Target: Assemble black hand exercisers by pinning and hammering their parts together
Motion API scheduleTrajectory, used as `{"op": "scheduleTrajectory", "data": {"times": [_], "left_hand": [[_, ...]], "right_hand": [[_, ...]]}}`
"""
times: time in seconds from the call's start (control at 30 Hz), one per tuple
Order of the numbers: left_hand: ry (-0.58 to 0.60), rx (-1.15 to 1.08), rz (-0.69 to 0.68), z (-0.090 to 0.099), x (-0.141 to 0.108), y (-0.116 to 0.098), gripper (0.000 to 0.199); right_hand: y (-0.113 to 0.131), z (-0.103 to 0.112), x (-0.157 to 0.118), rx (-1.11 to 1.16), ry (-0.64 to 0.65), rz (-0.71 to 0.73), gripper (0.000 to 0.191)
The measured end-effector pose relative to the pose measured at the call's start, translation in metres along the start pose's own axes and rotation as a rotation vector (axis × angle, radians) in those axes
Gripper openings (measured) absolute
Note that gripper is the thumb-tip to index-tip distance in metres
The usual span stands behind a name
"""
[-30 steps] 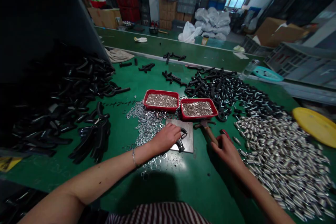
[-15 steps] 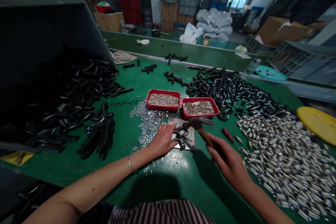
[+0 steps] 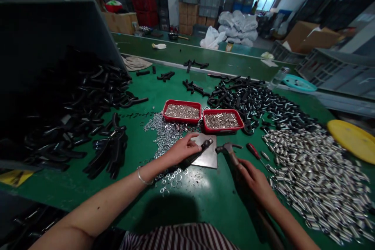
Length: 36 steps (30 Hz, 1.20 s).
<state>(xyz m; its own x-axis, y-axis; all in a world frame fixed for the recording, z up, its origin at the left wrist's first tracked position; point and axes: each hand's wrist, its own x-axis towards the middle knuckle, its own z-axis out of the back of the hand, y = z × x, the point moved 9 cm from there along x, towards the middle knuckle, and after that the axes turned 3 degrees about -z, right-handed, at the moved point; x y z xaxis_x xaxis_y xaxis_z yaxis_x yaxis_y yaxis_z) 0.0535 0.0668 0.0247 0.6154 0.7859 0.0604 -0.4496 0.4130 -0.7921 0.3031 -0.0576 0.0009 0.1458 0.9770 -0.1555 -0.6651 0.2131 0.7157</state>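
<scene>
My left hand (image 3: 185, 149) is closed on a black part (image 3: 195, 155) whose metal-tipped end reaches over a flat metal plate (image 3: 211, 160). To the right of the plate, my right hand (image 3: 254, 179) grips the wooden handle of a claw hammer (image 3: 230, 150). The hammer's head lies low beside the plate's right edge, apart from the black part. Small metal rings (image 3: 166, 136) are scattered left of the plate. Just behind it stand a red tray (image 3: 182, 120) of small rings and another red tray (image 3: 224, 128) of small metal pins.
Silvery metal cylinders (image 3: 319, 179) are heaped at right, near a screwdriver (image 3: 254, 151) and a yellow lid (image 3: 353, 140). Black parts with pins (image 3: 258, 99) pile up behind. On the left, a grey bin (image 3: 102, 27) lies on its side, spilling black handle-like parts (image 3: 108, 148).
The hammer has dropped from above the plate to the table on its right. My left hand has turned the black part, whose end now points to the upper right.
</scene>
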Motion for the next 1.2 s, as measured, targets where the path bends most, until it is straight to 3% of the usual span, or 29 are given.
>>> {"op": "scheduleTrajectory", "data": {"times": [0.1, 0.17, 0.27, 0.43, 0.53, 0.63, 0.73, 0.8, 0.87, 0.97, 1.0, 1.03, 1.1, 1.2], "left_hand": [[-0.089, 0.032, 0.039, 0.015, 0.005, 0.009, 0.055], [-0.131, 0.173, 0.001, 0.017, 0.002, 0.011, 0.045], [-0.086, 0.261, -0.031, 0.0, -0.006, 0.012, 0.033], [-0.092, 0.354, -0.028, -0.021, -0.007, 0.006, 0.056], [-0.059, 0.329, -0.046, -0.025, 0.003, 0.006, 0.046], [-0.063, 0.284, -0.074, -0.024, 0.003, 0.008, 0.042], [-0.093, 0.254, -0.083, -0.024, -0.005, 0.008, 0.046], [-0.095, 0.253, -0.078, -0.022, -0.01, 0.008, 0.046], [-0.104, 0.274, -0.088, -0.01, -0.008, 0.006, 0.042], [-0.167, 0.394, -0.094, 0.032, 0.015, 0.008, 0.03], [-0.189, 0.466, -0.073, 0.05, 0.028, 0.012, 0.027], [-0.201, 0.549, -0.032, 0.068, 0.043, 0.018, 0.025], [-0.196, 0.709, 0.125, 0.101, 0.072, 0.039, 0.027], [-0.123, 0.765, 0.315, 0.126, 0.105, 0.07, 0.025]], "right_hand": [[-0.014, 0.033, 0.016, -0.359, -0.211, 0.141, 0.034], [-0.03, 0.049, 0.03, -0.564, -0.289, 0.072, 0.035], [-0.052, 0.055, 0.049, -0.807, -0.218, -0.079, 0.031], [-0.068, 0.067, 0.072, -0.9, -0.147, -0.164, 0.02], [-0.052, 0.086, 0.079, -0.691, -0.225, -0.138, 0.017], [-0.007, 0.085, 0.074, -0.223, -0.307, -0.041, 0.024], [0.044, 0.04, 0.07, 0.433, -0.186, 0.05, 0.035], [0.064, 0.009, 0.073, 0.624, -0.134, 0.048, 0.037], [0.065, 0.002, 0.08, 0.527, -0.224, 0.025, 0.036], [0.043, 0.036, 0.092, 0.038, -0.429, -0.043, 0.033], [0.033, 0.048, 0.097, -0.148, -0.411, -0.072, 0.033], [0.022, 0.055, 0.104, -0.322, -0.314, -0.103, 0.034], [0.008, 0.072, 0.112, -0.625, -0.204, -0.102, 0.04], [0.028, 0.084, 0.113, -0.815, -0.274, 0.111, 0.041]]}}
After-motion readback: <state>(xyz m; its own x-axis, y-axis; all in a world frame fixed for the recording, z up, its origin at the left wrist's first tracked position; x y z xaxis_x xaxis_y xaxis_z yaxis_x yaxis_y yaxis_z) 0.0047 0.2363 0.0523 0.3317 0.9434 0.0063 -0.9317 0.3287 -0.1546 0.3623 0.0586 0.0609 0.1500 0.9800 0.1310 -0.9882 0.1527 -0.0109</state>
